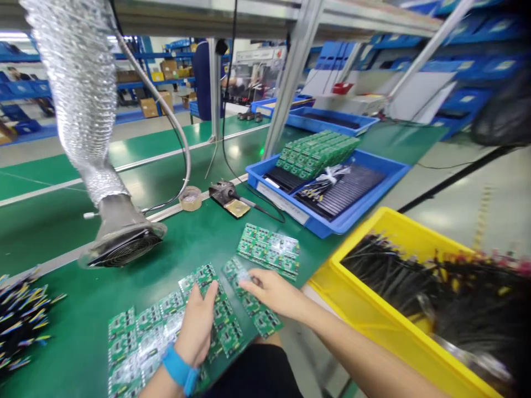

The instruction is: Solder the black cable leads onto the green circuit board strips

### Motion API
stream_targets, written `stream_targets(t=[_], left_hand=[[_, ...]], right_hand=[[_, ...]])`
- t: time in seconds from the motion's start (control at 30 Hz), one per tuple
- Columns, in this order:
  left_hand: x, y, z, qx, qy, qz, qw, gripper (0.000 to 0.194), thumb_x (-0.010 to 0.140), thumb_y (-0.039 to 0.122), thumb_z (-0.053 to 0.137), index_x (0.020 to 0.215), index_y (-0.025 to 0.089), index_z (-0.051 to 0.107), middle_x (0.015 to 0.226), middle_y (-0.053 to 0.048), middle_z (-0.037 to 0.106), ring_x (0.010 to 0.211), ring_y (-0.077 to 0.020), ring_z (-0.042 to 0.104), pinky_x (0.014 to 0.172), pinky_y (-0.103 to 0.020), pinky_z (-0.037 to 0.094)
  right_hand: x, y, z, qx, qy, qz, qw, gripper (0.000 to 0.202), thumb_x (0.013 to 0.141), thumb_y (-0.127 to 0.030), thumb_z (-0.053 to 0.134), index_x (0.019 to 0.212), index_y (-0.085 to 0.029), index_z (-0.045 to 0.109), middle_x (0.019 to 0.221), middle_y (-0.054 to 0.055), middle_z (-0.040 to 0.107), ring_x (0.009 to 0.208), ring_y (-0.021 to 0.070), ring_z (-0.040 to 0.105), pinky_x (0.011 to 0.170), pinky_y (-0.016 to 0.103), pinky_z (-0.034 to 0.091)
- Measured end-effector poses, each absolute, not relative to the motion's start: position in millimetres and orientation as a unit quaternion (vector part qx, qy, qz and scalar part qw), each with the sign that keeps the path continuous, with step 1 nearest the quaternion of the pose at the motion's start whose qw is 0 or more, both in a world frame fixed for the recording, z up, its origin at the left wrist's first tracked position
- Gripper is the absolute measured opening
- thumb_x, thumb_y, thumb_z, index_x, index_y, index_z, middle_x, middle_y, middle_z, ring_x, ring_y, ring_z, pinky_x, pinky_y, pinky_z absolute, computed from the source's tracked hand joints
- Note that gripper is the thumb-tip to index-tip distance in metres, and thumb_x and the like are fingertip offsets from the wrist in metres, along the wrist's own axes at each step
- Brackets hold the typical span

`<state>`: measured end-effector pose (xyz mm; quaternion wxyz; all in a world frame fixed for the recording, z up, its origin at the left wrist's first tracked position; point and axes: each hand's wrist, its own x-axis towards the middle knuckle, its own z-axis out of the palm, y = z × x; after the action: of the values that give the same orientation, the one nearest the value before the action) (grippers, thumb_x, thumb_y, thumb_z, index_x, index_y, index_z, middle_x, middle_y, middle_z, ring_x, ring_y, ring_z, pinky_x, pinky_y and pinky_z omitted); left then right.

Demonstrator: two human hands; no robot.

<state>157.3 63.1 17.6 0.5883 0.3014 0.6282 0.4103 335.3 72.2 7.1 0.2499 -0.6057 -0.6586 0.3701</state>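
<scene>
Bare forearms (357, 348) over a green bench (83, 298), both hands at circuit boards (124, 359).
Right of the right fingers sits a yellow bin (373, 318) of dark cables (381, 265); beyond them, a blue tray (332, 228) bears a board stack (311, 157). Under and left of the left hand (198, 320) the boards lie flat, side by side: green, glossy, in repeating units with dark chips and pale dots. A loose panel (269, 249) lies just beyond the right fingertips. The right hand (271, 290) pinches a narrow strip (251, 304) of like boards between thumb and forefinger, just right of the left fingers. The left thumb and forefinger stand apart in a V; I cannot tell how its other fingers are set. Beyond both hands' fingers, the tray's white label (282, 203) is too small to read.
</scene>
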Motion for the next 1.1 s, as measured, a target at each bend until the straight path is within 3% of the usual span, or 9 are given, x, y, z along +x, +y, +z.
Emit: stream_targets(t=[0.1, 0.17, 0.27, 0.5, 0.63, 0.77, 0.83, 1.0, 1.1], left_hand=[[165.9, 65.4, 15.9, 0.288, 0.632, 0.378, 0.612, 0.056, 0.082, 0.034, 0.053, 0.132, 0.017, 0.035, 0.144, -0.012, 0.032, 0.132, -0.0229, 0.031, 0.106, -0.038, 0.03], [171.1, 61.9, 10.3, 0.3, 0.627, 0.373, 0.615, 0.062, 0.085, 0.033, 0.047, 0.139, 0.017, 0.02, 0.15, -0.008, 0.016, 0.136, -0.02, 0.019, 0.109, -0.037, 0.023], [175.4, 53.8, -4.9, 0.367, 0.621, 0.368, 0.587, 0.069, 0.086, 0.034, 0.042, 0.142, 0.014, 0.007, 0.152, -0.006, 0.002, 0.138, -0.0176, 0.005, 0.112, -0.034, 0.009], [193.5, 43.0, -27.3, 0.468, 0.623, 0.352, 0.518, 0.07, 0.086, 0.026, 0.035, 0.142, 0.007, -0.002, 0.152, -0.008, -0.001, 0.138, -0.0159, -0.001, 0.112, -0.031, 0.001], [206.0, 42.7, -27.3, 0.483, 0.608, 0.359, 0.518, 0.067, 0.086, 0.022, 0.033, 0.142, 0.008, -0.001, 0.152, -0.009, 0.003, 0.138, -0.0166, 0.006, 0.113, -0.033, 0.007], [196.5, 41.8, -16.1, 0.519, 0.624, 0.349, 0.468, 0.07, 0.085, 0.034, 0.043, 0.142, 0.01, 0.011, 0.152, -0.009, -0.004, 0.138, -0.0216, -0.003, 0.113, -0.039, 0.004], [192.0, 45.6, -3.5, 0.51, 0.613, 0.368, 0.478, 0.07, 0.082, 0.043, 0.049, 0.14, 0.014, 0.022, 0.152, -0.009, 0.005, 0.138, -0.0246, 0.006, 0.113, -0.041, 0.01], [193.7, 64.2, 24.9, 0.437, 0.522, 0.414, 0.604, 0.05, 0.076, 0.046, 0.06, 0.115, 0.014, 0.056, 0.122, -0.01, 0.058, 0.116, -0.0254, 0.051, 0.104, -0.038, 0.034], [189.0, 70.4, 29.1, 0.371, 0.503, 0.439, 0.646, 0.046, 0.075, 0.046, 0.062, 0.109, 0.015, 0.06, 0.114, -0.008, 0.064, 0.108, -0.0232, 0.057, 0.1, -0.036, 0.039]], right_hand=[[366.9, 93.8, 15.5, -0.643, -0.679, 0.28, 0.219, 0.046, 0.075, -0.053, 0.056, 0.1, -0.015, 0.063, 0.094, 0.013, 0.063, 0.099, 0.0301, 0.056, 0.091, 0.047, 0.037], [386.6, 107.2, 16.1, -0.653, -0.69, 0.243, 0.197, 0.069, 0.059, -0.05, 0.072, 0.116, -0.014, 0.056, 0.116, 0.017, 0.056, 0.118, 0.0348, 0.043, 0.1, 0.05, 0.028], [407.1, 121.0, 13.0, -0.657, -0.7, 0.22, 0.172, 0.102, 0.043, -0.043, 0.082, 0.131, -0.011, 0.042, 0.126, 0.022, 0.048, 0.12, 0.0378, 0.042, 0.1, 0.052, 0.027], [413.3, 108.1, 16.3, -0.677, -0.678, 0.183, 0.221, 0.091, 0.067, -0.057, 0.062, 0.137, -0.013, 0.024, 0.136, 0.018, 0.039, 0.125, 0.0273, 0.039, 0.103, 0.041, 0.033], [400.9, 90.5, 20.9, -0.675, -0.682, 0.141, 0.243, 0.095, 0.061, -0.056, 0.068, 0.137, -0.016, 0.026, 0.13, 0.016, 0.043, 0.121, 0.031, 0.042, 0.101, 0.046, 0.034], [373.0, 69.8, 25.3, -0.679, -0.682, 0.108, 0.251, 0.1, 0.056, -0.053, 0.073, 0.136, -0.013, 0.029, 0.128, 0.018, 0.041, 0.121, 0.0331, 0.039, 0.103, 0.048, 0.032], [356.0, 60.0, 26.8, -0.68, -0.671, 0.113, 0.274, 0.101, 0.056, -0.053, 0.073, 0.137, -0.015, 0.027, 0.129, 0.018, 0.038, 0.123, 0.034, 0.036, 0.104, 0.049, 0.031], [334.3, 54.0, 22.5, -0.637, -0.644, 0.259, 0.335, 0.118, 0.046, -0.051, 0.079, 0.142, -0.018, 0.017, 0.132, 0.017, 0.038, 0.126, 0.0347, 0.035, 0.103, 0.05, 0.031], [335.3, 65.3, 17.0, -0.579, -0.573, 0.449, 0.367, 0.093, 0.055, -0.052, 0.075, 0.133, -0.018, 0.038, 0.122, 0.014, 0.054, 0.116, 0.0319, 0.048, 0.098, 0.048, 0.038]])
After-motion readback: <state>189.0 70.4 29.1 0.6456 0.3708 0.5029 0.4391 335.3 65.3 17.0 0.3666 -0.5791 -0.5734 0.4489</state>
